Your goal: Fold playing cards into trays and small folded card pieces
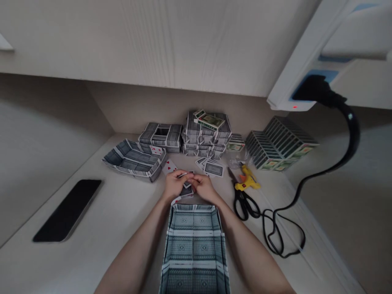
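My left hand (pixel 174 185) and my right hand (pixel 203 188) meet over the desk with their fingertips pinched on a playing card (pixel 187 184), mostly covered by the fingers. Just beneath them lie a few loose cards (pixel 186 192), partly hidden. Between my forearms stands a long open tray (pixel 192 241) built from grey-backed playing cards, its near end cut off by the view. Beyond my right hand more grey-backed cards (pixel 214 168) are spread out. A card with red hearts (pixel 169 166) lies behind my left hand.
Behind sit another card tray (pixel 134 161), a card box with an opening (pixel 161 136) and stacked card boxes (pixel 206 134). On the right are scissors (pixel 245 203), a yellow glue gun (pixel 248 179), a black cable (pixel 295 196) and stacked card packs (pixel 281 143). A phone (pixel 69 210) lies left.
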The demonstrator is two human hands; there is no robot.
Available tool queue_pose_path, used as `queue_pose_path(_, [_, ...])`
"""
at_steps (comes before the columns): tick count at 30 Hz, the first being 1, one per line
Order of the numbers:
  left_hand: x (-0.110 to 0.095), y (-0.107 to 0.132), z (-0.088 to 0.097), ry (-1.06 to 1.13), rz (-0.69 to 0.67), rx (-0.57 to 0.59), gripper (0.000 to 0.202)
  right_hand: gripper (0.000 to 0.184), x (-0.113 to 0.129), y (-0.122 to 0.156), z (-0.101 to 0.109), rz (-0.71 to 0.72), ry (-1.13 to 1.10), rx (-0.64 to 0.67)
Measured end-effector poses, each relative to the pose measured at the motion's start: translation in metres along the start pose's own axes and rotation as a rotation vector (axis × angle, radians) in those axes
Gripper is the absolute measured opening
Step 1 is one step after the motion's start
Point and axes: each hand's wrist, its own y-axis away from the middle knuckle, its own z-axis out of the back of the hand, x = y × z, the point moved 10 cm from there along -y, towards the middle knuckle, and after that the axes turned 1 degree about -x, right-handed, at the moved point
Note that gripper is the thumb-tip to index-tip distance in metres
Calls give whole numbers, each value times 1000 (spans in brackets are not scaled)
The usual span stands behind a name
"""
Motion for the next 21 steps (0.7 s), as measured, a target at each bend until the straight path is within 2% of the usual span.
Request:
queue_pose_path(7, [4, 0, 2, 129, 72, -35, 17, 31, 12, 2, -3, 20, -27, 24])
queue_pose_path(11, [1, 1, -4, 202, 88, 20, 21, 34, 18, 3, -1, 48, -39, 15])
queue_pose_path(21, [-2, -1, -2, 145, 106, -4, 24, 34, 18, 4, -6, 62, -55, 67])
